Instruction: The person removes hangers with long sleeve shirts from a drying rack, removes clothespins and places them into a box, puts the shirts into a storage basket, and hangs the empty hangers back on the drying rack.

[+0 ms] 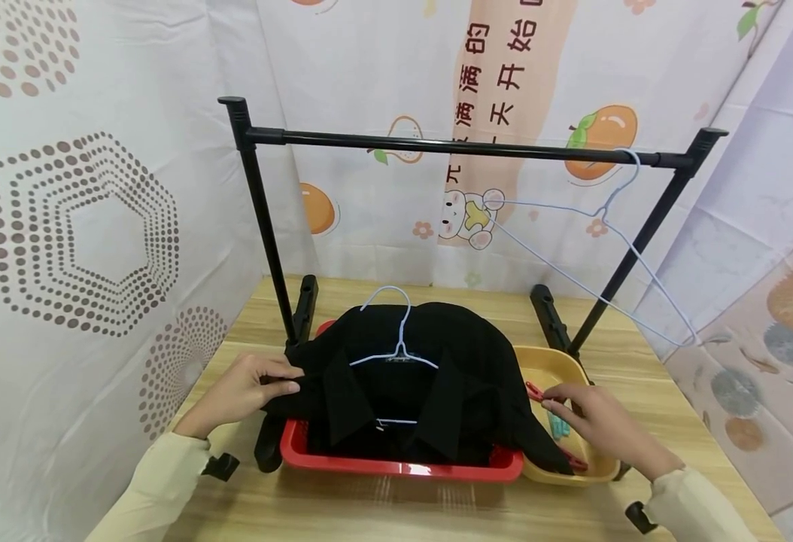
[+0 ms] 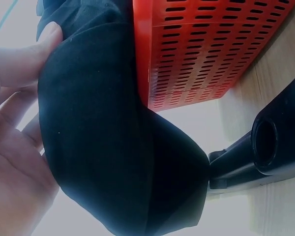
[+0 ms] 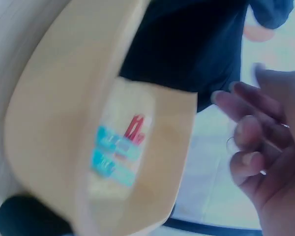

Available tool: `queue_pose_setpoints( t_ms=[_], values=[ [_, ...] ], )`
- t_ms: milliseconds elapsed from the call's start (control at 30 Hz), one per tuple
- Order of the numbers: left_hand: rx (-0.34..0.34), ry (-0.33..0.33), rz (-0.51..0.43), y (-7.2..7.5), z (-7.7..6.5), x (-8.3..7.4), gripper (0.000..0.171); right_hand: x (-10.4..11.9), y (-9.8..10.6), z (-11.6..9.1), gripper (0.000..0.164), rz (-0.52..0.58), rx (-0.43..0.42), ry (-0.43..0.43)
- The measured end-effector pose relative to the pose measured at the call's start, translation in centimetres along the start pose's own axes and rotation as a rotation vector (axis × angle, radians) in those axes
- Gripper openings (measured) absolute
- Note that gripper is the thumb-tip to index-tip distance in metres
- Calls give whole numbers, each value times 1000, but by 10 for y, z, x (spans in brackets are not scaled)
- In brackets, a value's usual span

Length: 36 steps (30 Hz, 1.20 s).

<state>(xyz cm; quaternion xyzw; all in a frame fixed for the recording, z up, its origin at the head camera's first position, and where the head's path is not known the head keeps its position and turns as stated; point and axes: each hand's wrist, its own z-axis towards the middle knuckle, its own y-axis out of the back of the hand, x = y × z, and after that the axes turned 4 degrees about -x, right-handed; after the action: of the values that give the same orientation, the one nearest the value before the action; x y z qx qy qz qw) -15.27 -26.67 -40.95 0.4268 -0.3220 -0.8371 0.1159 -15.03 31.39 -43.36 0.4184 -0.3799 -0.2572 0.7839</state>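
Observation:
A black collared shirt [image 1: 487, 342] lies across a red slotted basket [image 1: 396, 468], with a light blue wire hanger [image 1: 402, 331] in its neck and the hook standing above the collar. My left hand [image 1: 250, 388] pinches the shirt's shoulder at the left, its thumb on the black cloth in the left wrist view. Over the yellow basket [image 1: 539, 476] is my right hand [image 1: 596, 421], fingers loosely bent and nothing between them in the right wrist view. A red clothespin [image 1: 534, 391] shows just beyond those fingertips in the head view. Teal clothespins [image 3: 113, 157] lie in that basket.
A black garment rack [image 1: 437, 144] stands behind, its bar spanning both baskets. Another blue wire hanger [image 1: 606, 218] hangs empty at its right end. Black rack feet [image 1: 305, 305] rest on the wooden table [image 1: 369, 508]. Part of the shirt drapes over the yellow basket's left side.

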Motion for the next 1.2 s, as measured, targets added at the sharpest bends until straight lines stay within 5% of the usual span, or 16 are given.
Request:
queue_pose_setpoints(
  t_ms=[133, 400, 600, 767, 900, 1067, 1200],
  values=[
    [-9, -16, 8, -1, 1, -2, 22, 15, 0, 6, 13, 60, -42, 9],
    [-42, -82, 29, 0, 2, -3, 23, 32, -11, 24, 32, 107, -126, 396],
    [-68, -70, 47, -1, 3, -2, 24, 34, -14, 26, 21, 90, -153, 399],
    [-94, -50, 62, -3, 4, -4, 24, 34, -15, 26, 30, 48, -219, 414],
    [-98, -61, 66, -3, 6, -7, 24, 36, -15, 28, 11, 37, -247, 448],
    [-89, -132, 79, -3, 14, -11, 26, 42, -14, 34, 34, 24, -260, 480],
    [-76, -190, 96, -7, 23, -15, 25, 48, -14, 39, 35, 27, -257, 501]
  ],
)
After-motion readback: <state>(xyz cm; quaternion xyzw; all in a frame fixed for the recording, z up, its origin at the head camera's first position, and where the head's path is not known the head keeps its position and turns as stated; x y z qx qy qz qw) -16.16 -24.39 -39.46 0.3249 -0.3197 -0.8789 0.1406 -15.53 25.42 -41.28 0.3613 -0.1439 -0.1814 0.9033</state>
